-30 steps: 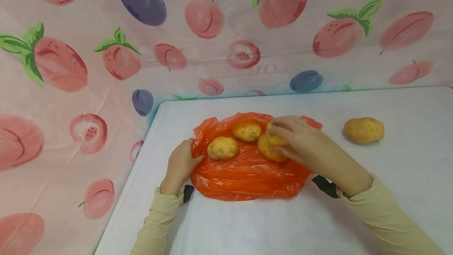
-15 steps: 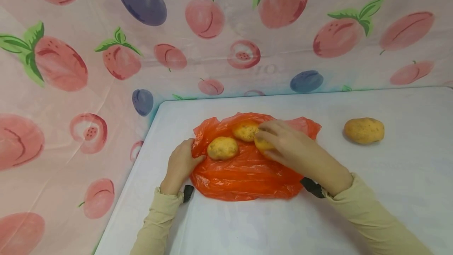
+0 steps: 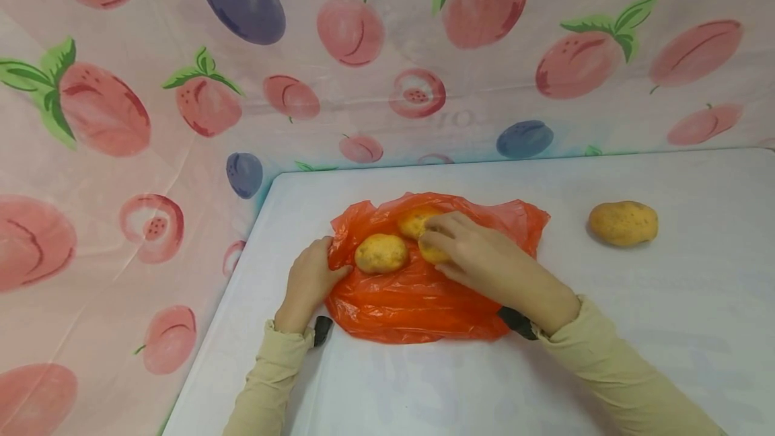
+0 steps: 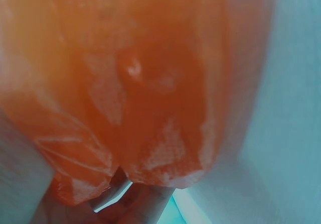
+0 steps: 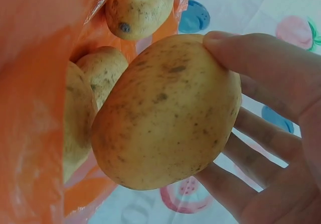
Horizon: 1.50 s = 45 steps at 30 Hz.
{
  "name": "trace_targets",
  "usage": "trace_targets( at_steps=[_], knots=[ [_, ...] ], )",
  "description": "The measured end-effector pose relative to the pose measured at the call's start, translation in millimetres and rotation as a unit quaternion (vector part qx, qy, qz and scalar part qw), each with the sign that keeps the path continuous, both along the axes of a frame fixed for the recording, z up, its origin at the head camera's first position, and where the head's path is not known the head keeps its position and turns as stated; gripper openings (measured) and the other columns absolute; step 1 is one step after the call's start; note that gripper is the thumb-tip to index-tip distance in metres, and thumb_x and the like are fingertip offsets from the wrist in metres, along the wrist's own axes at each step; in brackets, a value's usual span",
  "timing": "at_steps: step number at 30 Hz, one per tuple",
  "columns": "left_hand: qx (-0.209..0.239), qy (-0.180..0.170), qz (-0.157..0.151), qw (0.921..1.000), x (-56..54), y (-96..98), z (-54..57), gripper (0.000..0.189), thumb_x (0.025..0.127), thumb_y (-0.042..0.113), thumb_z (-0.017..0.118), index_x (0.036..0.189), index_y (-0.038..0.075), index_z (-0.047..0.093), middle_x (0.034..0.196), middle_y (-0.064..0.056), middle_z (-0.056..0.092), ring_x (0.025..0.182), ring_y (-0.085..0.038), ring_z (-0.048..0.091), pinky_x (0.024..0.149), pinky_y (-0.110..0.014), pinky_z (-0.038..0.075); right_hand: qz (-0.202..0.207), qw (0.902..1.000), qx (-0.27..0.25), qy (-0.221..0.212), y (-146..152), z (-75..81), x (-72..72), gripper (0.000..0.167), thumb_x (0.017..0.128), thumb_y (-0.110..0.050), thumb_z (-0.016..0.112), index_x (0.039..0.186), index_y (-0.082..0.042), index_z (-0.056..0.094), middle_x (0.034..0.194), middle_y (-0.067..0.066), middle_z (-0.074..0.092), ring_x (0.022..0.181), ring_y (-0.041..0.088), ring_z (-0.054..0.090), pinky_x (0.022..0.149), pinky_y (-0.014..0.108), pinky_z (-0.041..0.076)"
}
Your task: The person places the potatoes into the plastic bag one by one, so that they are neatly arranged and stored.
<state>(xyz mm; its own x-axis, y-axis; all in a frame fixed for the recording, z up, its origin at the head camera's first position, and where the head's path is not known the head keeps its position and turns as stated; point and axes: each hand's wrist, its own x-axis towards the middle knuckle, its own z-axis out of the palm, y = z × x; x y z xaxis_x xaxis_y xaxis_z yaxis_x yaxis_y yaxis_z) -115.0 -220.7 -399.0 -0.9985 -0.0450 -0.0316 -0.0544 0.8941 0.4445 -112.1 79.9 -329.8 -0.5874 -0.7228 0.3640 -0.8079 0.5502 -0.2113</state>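
Observation:
An orange-red plastic bag (image 3: 418, 308) lies flat on the table, with several yellow potatoes on or in it. My left hand (image 3: 310, 281) grips the bag's left edge; the left wrist view is filled by blurred orange film. Thumb and fingers of my right hand (image 3: 478, 254) hold a speckled potato (image 5: 168, 113), mostly covered by the hand in the head view. Left of that hand is one potato (image 3: 381, 253), and another potato (image 3: 414, 222) lies just behind it. Bag film partly hides a further potato (image 5: 76, 121) in the right wrist view.
Apart from the bag, a single potato (image 3: 623, 223) rests on the right side of the white table (image 3: 642, 315). A pink fruit-printed cloth (image 3: 412, 39) hangs behind and along the left side.
My right hand has moved left over the bag, shifting the potato in its grasp toward the other potatoes. My left hand has stayed on the bag's left edge.

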Motion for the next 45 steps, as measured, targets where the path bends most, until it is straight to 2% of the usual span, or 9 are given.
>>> trace_targets(
  at_steps=[10,15,21,37,45],
  knots=[
    [0.003,-0.002,-0.001,1.0000,0.3,0.2,1.0,0.052,0.084,0.022,0.079,0.126,0.000,0.056,0.111,-0.015,0.064,0.097,-0.031,0.060,0.089,-0.047,0.054,0.026,0.9996,0.007,-0.010,-15,-3.4,1.8,0.038,0.083,-0.018,0.081,0.116,-0.010,0.066,0.127,0.008,0.059,0.120,0.022,0.054,0.093,0.033,0.056],
    [0.003,-0.005,0.001,1.0000,0.0,0.3,1.0,0.052,0.084,0.022,0.079,0.126,0.000,0.056,0.111,-0.015,0.065,0.098,-0.031,0.060,0.090,-0.047,0.054,0.006,0.9992,0.038,-0.004,-23,-6.0,3.8,0.039,0.083,-0.022,0.081,0.119,-0.014,0.067,0.127,0.005,0.060,0.117,0.023,0.057,0.088,0.038,0.058],
    [0.004,-0.008,0.003,1.0000,0.1,0.4,0.6,0.054,0.085,0.022,0.078,0.128,0.000,0.055,0.113,-0.015,0.064,0.099,-0.031,0.060,0.090,-0.047,0.054,0.007,0.9979,0.057,-0.029,-29,-8.3,6.5,0.042,0.084,-0.021,0.080,0.122,-0.012,0.067,0.129,0.007,0.060,0.121,0.026,0.056,0.096,0.044,0.054],
    [0.006,-0.012,0.006,0.9999,-0.4,0.2,0.7,0.057,0.085,0.023,0.078,0.131,0.000,0.054,0.116,-0.016,0.064,0.102,-0.032,0.060,0.093,-0.048,0.053,0.034,0.9944,0.086,-0.052,-39,-22.0,9.8,0.040,0.085,-0.023,0.079,0.122,-0.011,0.067,0.128,0.008,0.061,0.122,0.026,0.057,0.090,0.037,0.057],
    [0.007,-0.009,0.005,0.9999,0.2,0.5,1.2,0.055,0.085,0.022,0.078,0.130,0.000,0.055,0.115,-0.016,0.064,0.100,-0.032,0.060,0.092,-0.048,0.053,0.047,0.9943,0.079,-0.052,-40,-26.4,11.5,0.041,0.086,-0.024,0.079,0.122,-0.011,0.066,0.126,0.006,0.061,0.121,0.024,0.057,0.090,0.035,0.057]
  ],
)
